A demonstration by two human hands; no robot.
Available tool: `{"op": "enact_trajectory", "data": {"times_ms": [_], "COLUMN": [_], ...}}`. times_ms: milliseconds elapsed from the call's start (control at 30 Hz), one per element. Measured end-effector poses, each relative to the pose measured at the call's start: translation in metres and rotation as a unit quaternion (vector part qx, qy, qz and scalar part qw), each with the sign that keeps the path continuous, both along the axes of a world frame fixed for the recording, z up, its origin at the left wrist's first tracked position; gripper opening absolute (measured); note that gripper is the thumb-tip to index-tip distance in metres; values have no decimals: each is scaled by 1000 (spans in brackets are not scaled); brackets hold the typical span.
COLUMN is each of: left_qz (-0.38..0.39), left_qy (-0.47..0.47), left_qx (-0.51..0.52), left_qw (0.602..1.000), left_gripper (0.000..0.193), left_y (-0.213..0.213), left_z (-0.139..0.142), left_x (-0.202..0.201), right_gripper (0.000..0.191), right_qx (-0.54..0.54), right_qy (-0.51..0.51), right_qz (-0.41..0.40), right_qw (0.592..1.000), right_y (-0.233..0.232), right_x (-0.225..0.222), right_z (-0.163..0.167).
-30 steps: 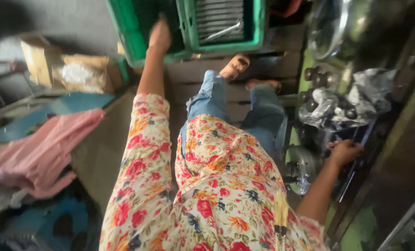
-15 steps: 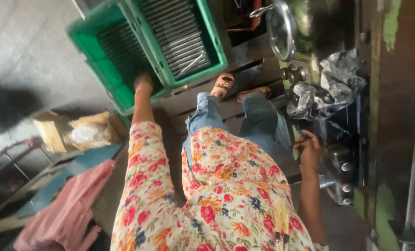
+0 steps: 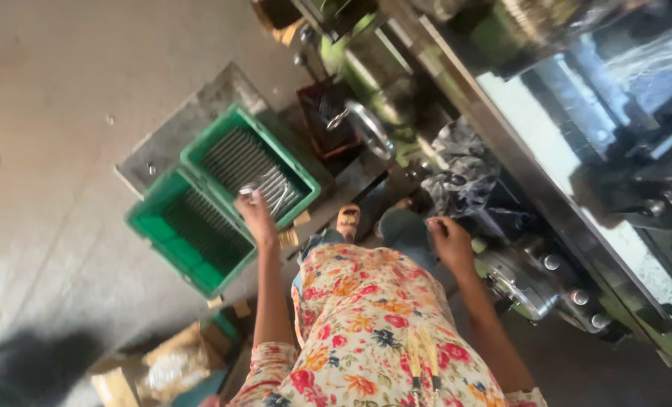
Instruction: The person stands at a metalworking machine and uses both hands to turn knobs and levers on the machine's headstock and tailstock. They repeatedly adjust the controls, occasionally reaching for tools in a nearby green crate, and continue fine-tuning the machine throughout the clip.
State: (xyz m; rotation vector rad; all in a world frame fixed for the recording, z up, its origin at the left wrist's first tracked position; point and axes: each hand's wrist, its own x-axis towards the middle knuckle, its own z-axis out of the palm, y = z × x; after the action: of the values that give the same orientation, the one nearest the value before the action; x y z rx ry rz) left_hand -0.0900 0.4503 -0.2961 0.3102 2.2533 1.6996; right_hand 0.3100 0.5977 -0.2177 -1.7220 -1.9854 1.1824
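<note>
Head view, the only one, looking steeply down and tilted.

Your left hand [image 3: 257,215]: arm stretched forward, fingers drawn together on a small pale piece, apparently metal, held at the fingertips; its exact shape is too small to tell. The hand hangs above the shared rim between two crates.

Green crate, far [image 3: 303,179]: rectangular moulded plastic with a thick rim, ribbed or slotted base, holding a layer of thin grey metal rods [image 3: 264,181] lying side by side, dull and slightly shiny.

Green crate, near [image 3: 144,222]: same make and colour, set touching the first; its dark slotted base shows and no contents can be made out.

Both crates sit on a grey slab [image 3: 200,105], rough and speckled, set into a pale, dusty concrete floor [image 3: 57,113].

Your right hand [image 3: 450,243]: well apart from the left, fingers curled at the edge of the machine, beside a crumpled black-and-grey plastic sheet [image 3: 464,169]. Whether it clamps anything, you cannot tell; the grip is hidden.

Machine [image 3: 547,196]: long steel bed running diagonally, green-painted body, a round polished handwheel [image 3: 370,128], rounded bright metal housings and knobs low by your right forearm.

Sandalled foot [image 3: 348,221]: tan strap, on dark planking between crates and machine.

Your garment [image 3: 374,332]: soft cream cloth printed with red and orange flowers.

Cardboard box [image 3: 170,362]: brown, open, creased, with a pale plastic bag inside, at the lower left.
</note>
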Motion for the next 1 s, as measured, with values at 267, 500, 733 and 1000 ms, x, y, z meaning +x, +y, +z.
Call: {"op": "enact_trajectory", "data": {"times_ms": [267, 500, 733, 1000], "left_qz": [-374, -553, -603, -763], "left_qy": [-334, -424, -400, -239], "left_qx": [213, 157, 101, -37], "left_qw": [838, 700, 682, 600], "left_gripper": [35, 46, 43, 43], "left_y": [191, 240, 273, 332], "left_z": [144, 257, 286, 308], "left_x": [146, 238, 282, 304], "right_gripper": [13, 24, 33, 9], "right_qx": [220, 455, 477, 622], "right_qy": [80, 108, 58, -142], "right_qz": [-35, 22, 17, 136], "right_qw": [972, 884, 877, 758], "right_y": [46, 79, 97, 144], "right_x": [-25, 11, 60, 125], "right_z": [154, 245, 254, 256]}}
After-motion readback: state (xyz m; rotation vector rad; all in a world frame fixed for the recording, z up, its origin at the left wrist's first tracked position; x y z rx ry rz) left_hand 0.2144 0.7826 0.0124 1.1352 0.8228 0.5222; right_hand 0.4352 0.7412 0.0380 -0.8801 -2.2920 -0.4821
